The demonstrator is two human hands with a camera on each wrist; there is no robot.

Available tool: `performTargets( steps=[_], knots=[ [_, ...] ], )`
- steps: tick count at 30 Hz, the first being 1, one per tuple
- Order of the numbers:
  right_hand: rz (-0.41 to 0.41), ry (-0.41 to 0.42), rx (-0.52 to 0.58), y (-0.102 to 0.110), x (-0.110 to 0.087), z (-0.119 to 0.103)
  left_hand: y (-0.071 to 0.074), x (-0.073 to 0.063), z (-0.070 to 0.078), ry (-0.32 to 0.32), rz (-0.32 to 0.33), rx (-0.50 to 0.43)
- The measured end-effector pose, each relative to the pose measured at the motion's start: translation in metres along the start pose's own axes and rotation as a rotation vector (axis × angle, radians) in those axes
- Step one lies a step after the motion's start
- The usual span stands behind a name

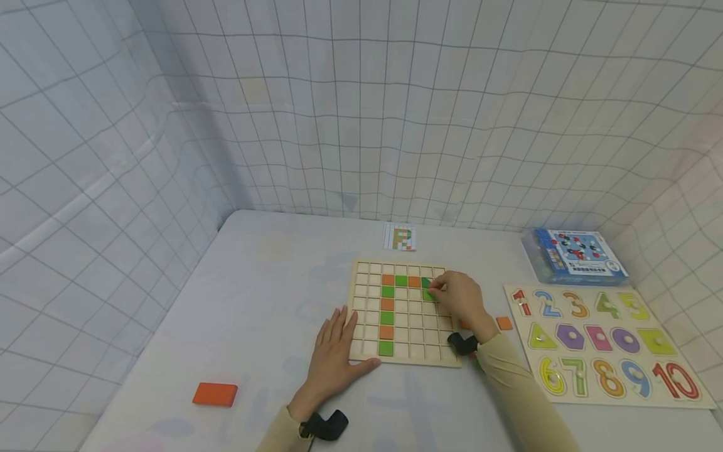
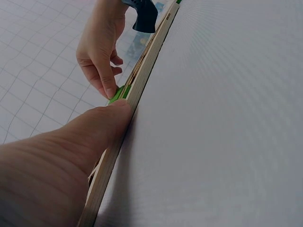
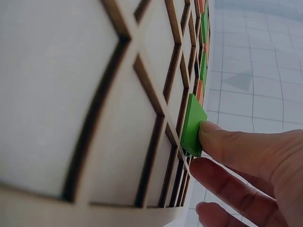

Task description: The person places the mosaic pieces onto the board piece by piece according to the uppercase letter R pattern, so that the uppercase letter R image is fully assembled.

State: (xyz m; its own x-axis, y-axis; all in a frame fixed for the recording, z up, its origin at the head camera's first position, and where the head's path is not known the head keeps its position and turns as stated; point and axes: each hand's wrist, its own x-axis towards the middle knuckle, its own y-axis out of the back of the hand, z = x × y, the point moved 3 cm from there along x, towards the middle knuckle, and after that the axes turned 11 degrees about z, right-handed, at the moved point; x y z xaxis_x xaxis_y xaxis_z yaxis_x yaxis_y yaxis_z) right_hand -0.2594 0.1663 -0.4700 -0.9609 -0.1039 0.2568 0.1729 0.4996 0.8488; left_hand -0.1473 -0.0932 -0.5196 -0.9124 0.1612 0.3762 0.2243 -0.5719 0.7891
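A wooden grid board lies on the table, with green and orange square tiles forming a column and a short row at its top. Near the board's upper right, my right hand pinches a green tile between thumb and fingers. That tile is tilted against the grid in the right wrist view. My left hand rests at the lower left of the board, fingers extended along the left side. Its thumb lies on the front edge.
A small pattern card lies behind the board. An orange block is at front left. Loose orange tiles lie beside my right forearm. On the right are a number-and-shape puzzle board and a blue plastic box.
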Motion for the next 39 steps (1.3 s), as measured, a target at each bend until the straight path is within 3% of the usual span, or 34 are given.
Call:
performTargets(
  steps=[15, 30, 39],
  knots=[
    [-0.037, -0.019, 0.007, 0.000, -0.001, 0.004, 0.001, 0.000, 0.001, 0.002, 0.003, -0.008],
    [-0.044, 0.070, 0.066, 0.003, -0.006, 0.002, 0.002, 0.000, 0.002, 0.007, -0.001, -0.008],
    [0.077, 0.053, 0.096, 0.007, -0.008, 0.014, 0.001, 0.000, 0.001, 0.005, 0.000, -0.003]
  ],
)
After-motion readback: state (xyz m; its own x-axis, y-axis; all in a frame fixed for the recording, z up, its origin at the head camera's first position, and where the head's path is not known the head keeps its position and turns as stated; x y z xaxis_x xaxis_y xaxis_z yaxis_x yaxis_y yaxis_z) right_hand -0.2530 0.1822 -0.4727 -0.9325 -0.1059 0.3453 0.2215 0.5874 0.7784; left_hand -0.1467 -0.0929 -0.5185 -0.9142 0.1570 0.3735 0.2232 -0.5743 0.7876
